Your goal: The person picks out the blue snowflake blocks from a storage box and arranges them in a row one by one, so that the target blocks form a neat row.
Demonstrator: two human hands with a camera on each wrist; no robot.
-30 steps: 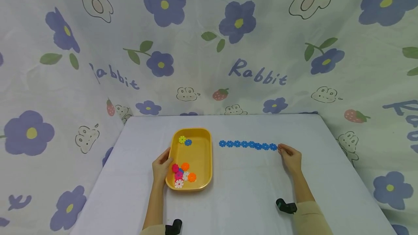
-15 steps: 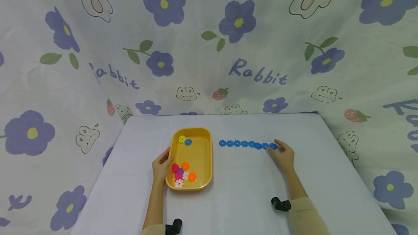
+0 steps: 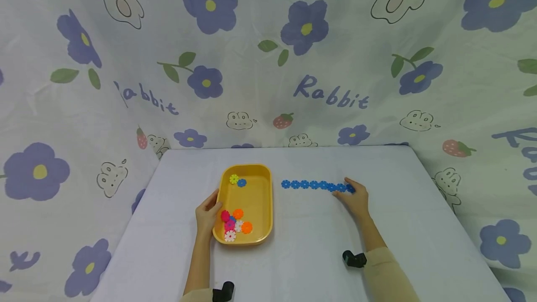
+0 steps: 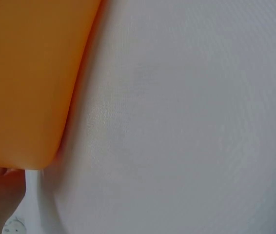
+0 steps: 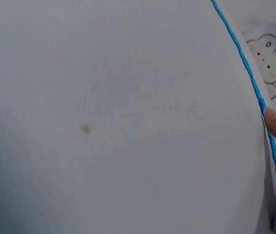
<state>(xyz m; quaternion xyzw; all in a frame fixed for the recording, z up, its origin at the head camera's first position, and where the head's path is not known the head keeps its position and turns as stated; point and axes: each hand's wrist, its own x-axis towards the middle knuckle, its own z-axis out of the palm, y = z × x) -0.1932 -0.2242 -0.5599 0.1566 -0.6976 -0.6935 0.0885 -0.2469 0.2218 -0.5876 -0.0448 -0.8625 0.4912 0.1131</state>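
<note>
My left hand [image 3: 207, 214] grips the left rim of a yellow tray [image 3: 262, 209], its thumb over the edge. Inside the tray are a yellow flower-shaped piece [image 3: 233, 179], a blue flower-shaped piece [image 3: 242, 182] and a cluster of pink, orange and white ones. To the right, a row of blue flower-shaped pieces [image 3: 314, 184] lies on the white table, dipping slightly toward its right end. Around that end my right hand [image 3: 358, 198] has its thumb and a finger spread, one on each side. In the right wrist view, a fingertip [image 5: 270, 116] touches the blue row, seen edge-on.
White cloth covers the table [image 3: 302, 250]. A curtain [image 3: 260, 59] with flowers and rabbits surrounds its back and sides. Black devices sit at both wrists, the right one [image 3: 354, 259] over the table. The tray's outer wall [image 4: 26, 97] fills the left wrist view's upper left.
My right hand has moved left from the row's right tip, its thumb and finger now spread to either side of the end pieces. The left hand and tray stay put.
</note>
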